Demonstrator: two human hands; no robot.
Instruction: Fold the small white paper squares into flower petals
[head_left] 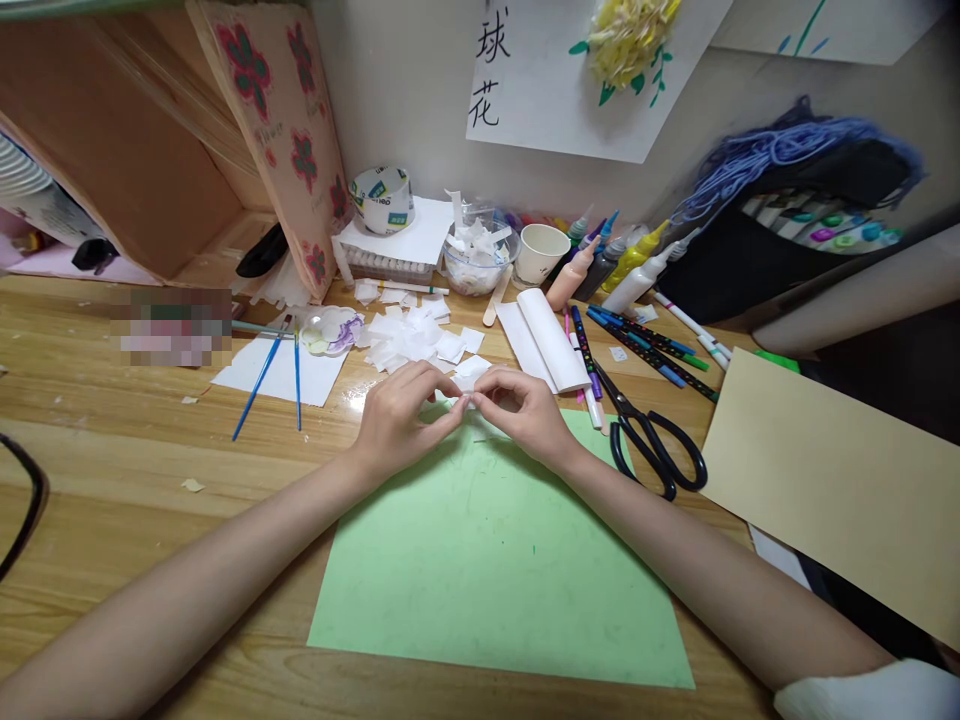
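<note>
"White paper scrap [470, 400]: where is it held?"

"By the pinched fingertips of left hand [401, 415] and right hand [529, 412], at the far edge of the green paper sheet [487, 570]."

"Beyond?"

"Paper pieces [409, 338] are heaped; black-handled scissors [628, 408] are laid rightward."

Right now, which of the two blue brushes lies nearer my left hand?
The right brush, running nearly straight up and down in view: it lies between your left hand and the other brush, which slants down leftward.
</note>
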